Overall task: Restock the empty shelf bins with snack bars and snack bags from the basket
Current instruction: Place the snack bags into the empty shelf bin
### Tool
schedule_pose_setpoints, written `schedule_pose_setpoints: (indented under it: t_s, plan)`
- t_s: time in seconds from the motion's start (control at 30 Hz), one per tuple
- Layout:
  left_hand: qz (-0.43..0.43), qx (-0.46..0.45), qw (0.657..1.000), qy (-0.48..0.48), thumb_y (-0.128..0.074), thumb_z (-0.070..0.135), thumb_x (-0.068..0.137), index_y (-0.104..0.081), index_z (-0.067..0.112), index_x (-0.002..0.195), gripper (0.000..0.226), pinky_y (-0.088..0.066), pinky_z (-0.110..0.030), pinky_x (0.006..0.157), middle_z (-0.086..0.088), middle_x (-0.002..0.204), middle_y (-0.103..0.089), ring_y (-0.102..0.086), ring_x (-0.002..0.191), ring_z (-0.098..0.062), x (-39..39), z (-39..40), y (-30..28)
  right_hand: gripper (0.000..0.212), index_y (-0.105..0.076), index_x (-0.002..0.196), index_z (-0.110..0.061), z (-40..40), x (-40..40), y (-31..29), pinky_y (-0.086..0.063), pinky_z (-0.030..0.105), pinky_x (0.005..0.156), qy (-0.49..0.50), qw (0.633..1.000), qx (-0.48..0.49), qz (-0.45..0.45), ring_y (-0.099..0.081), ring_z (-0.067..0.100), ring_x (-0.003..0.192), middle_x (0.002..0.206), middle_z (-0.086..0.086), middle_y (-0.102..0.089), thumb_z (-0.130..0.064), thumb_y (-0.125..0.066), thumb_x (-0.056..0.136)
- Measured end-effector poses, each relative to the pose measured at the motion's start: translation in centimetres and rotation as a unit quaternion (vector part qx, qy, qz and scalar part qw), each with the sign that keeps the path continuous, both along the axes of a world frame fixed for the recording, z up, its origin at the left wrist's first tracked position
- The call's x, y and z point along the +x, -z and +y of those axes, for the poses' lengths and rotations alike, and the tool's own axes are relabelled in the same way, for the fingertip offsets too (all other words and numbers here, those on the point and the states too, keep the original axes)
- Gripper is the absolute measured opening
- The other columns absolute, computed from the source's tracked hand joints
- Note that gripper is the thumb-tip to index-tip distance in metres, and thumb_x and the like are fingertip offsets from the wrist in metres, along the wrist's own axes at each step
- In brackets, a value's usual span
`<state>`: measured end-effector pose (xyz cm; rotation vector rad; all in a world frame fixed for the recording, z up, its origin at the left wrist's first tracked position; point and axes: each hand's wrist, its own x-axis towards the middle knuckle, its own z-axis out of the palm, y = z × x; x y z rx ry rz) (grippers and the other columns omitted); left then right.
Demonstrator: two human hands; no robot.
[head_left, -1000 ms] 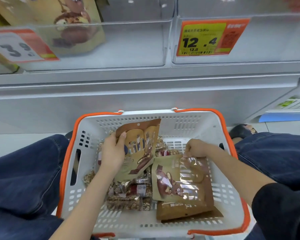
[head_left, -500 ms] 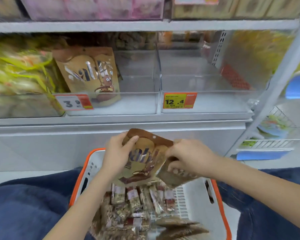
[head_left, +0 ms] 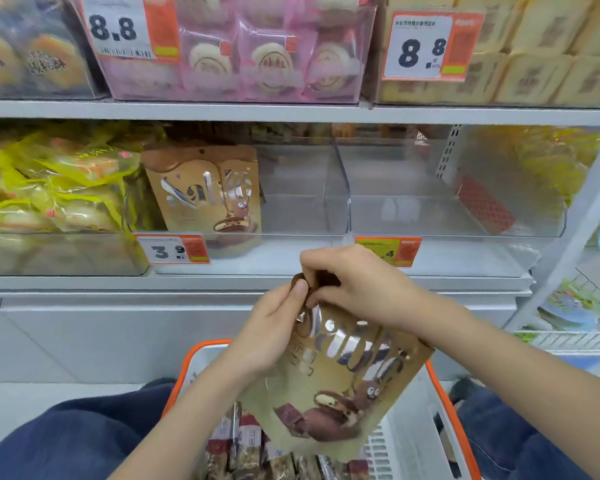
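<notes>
Both hands have come up out of the basket (head_left: 440, 403) since a second ago, bringing one tan snack bag (head_left: 336, 386) with them; view has tilted up to the shelves. Bag now hangs tilted above the basket, in front of the shelf edge, top corner highest. Left hand (head_left: 271, 334) grips the bag's upper left edge, thumb on the front by the brown top strip, fingers behind. Right hand (head_left: 357, 289) pinches the top corner from above, fingers curled over it. More than one bag in the grip? Cannot tell.

Snack bars (head_left: 243, 448) lie in the basket under the bag, dark red and clear wrappers. Basket sits between the person's blue-jeaned knees.

Above the basket, clear bin (head_left: 291, 202) with the 3.9 price tag (head_left: 172, 249) holds one matching bag (head_left: 205, 192), upright against its left side. Next bin (head_left: 447, 216) to the right has a yellow tag (head_left: 400, 249) partly hidden by the right hand. Yellow packs (head_left: 52, 188) fill the bin left of the 3.9 one.
</notes>
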<state>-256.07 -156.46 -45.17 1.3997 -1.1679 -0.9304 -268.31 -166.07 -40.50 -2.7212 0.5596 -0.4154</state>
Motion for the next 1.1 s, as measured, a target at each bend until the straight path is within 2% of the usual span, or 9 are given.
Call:
schedule_pose_setpoints:
  t_s: [0.1, 0.2, 0.33, 0.43, 0.6, 0.73, 0.83, 1.0, 1.1]
  plan:
    - [-0.049, -0.001, 0.997, 0.057, -0.05, 0.037, 0.095, -0.062, 0.02, 0.092, 0.02, -0.042, -0.024, 0.068, 0.002, 0.078, -0.06, -0.053, 0.072, -0.007, 1.6, 0.1, 0.1, 0.037, -0.04, 0.088, -0.024, -0.6, 0.8, -0.6, -0.044, 0.031, 0.063, 0.02, 0.998, 0.042, -0.044, -0.05, 0.013, 0.07, 0.074, -0.009, -0.053, -0.019, -0.074, 0.076]
    - [-0.048, -0.013, 0.999, -0.006, -0.052, 0.012, 0.096, -0.063, 0.02, 0.091, 0.014, -0.045, -0.031, 0.071, -0.001, 0.077, -0.065, -0.058, 0.072, -0.014, 2.5, 0.3, 0.3, 0.047, -0.038, 0.09, -0.025, -0.7, 1.6, -0.7, -0.039, 0.025, 0.061, 0.045, 0.994, 0.066, -0.076, -0.046, 0.014, 0.069, 0.073, -0.007, -0.052, -0.029, -0.081, 0.069]
    - [-0.019, -0.054, 0.993, -0.106, -0.047, 0.007, 0.097, -0.065, 0.019, 0.094, 0.022, -0.043, -0.016, 0.059, 0.006, 0.069, -0.063, -0.055, 0.062, -0.007, 3.5, 0.2, -0.8, 0.036, -0.056, 0.073, -0.015, -2.6, 1.1, -1.2, -0.037, 0.028, 0.056, 0.071, 0.995, 0.071, -0.029, -0.047, 0.013, 0.057, 0.06, 0.001, -0.056, -0.041, -0.079, 0.068]
    - [-0.004, -0.087, 0.99, -0.112, -0.046, 0.006, 0.097, -0.063, 0.025, 0.085, 0.029, -0.041, -0.018, 0.055, 0.015, 0.055, -0.055, -0.049, 0.052, -0.005, 4.5, -0.5, -2.2, 0.021, -0.07, 0.083, -0.014, -4.4, -0.8, -2.5, -0.05, 0.027, 0.064, 0.1, 0.983, 0.152, 0.037, -0.056, 0.007, 0.059, 0.068, 0.0, -0.066, -0.031, -0.077, 0.074]
    - [0.031, -0.104, 0.991, -0.077, -0.051, 0.008, 0.096, -0.067, 0.028, 0.077, 0.032, -0.044, -0.02, 0.055, 0.006, 0.059, -0.058, -0.053, 0.056, -0.011, 4.5, -1.1, -2.9, 0.016, -0.069, 0.071, -0.012, -4.1, -1.2, -2.1, -0.047, 0.019, 0.055, 0.142, 0.96, 0.227, -0.082, -0.054, 0.003, 0.054, 0.059, -0.005, -0.063, -0.017, -0.067, 0.086]
    - [0.093, -0.137, 0.98, -0.11, -0.058, 0.014, 0.091, -0.07, 0.026, 0.083, 0.019, -0.047, -0.021, 0.061, 0.005, 0.068, -0.065, -0.059, 0.064, -0.011, 5.0, -1.1, -3.4, 0.027, -0.069, 0.069, -0.029, -3.5, -0.3, -3.6, -0.044, 0.012, 0.052, 0.144, 0.96, 0.176, -0.165, -0.053, -0.005, 0.047, 0.05, -0.018, -0.062, -0.007, -0.066, 0.085]
    - [0.084, -0.146, 0.973, -0.16, -0.061, 0.022, 0.09, -0.065, 0.019, 0.106, 0.018, -0.049, -0.017, 0.076, 0.007, 0.098, -0.071, -0.065, 0.09, -0.004, 5.8, -1.2, -3.2, 0.031, -0.069, 0.089, -0.029, -3.3, 0.4, -6.1, -0.043, 0.008, 0.06, 0.13, 0.944, 0.097, -0.288, -0.054, -0.012, 0.054, 0.055, -0.031, -0.06, 0.001, -0.064, 0.085]
    - [-0.097, -0.097, 0.933, -0.333, -0.06, 0.034, 0.089, -0.054, 0.03, 0.103, 0.016, -0.043, -0.037, 0.094, 0.008, 0.097, -0.053, -0.053, 0.105, -0.019, 7.0, -1.9, -1.6, 0.022, -0.07, 0.104, -0.022, -4.8, 3.0, -11.5, -0.043, 0.015, 0.067, 0.102, 0.907, -0.068, -0.402, -0.049, -0.016, 0.067, 0.067, -0.045, -0.055, -0.014, -0.065, 0.084]
    - [-0.133, -0.068, 0.933, -0.328, -0.06, 0.031, 0.088, -0.055, 0.025, 0.106, 0.019, -0.039, -0.041, 0.098, 0.002, 0.106, -0.054, -0.048, 0.111, -0.021, 6.9, -2.0, -1.2, 0.022, -0.074, 0.105, -0.014, -6.5, 5.7, -12.7, -0.048, 0.02, 0.074, 0.075, 0.908, -0.113, -0.396, -0.057, -0.008, 0.079, 0.085, -0.029, -0.065, -0.017, -0.062, 0.086]
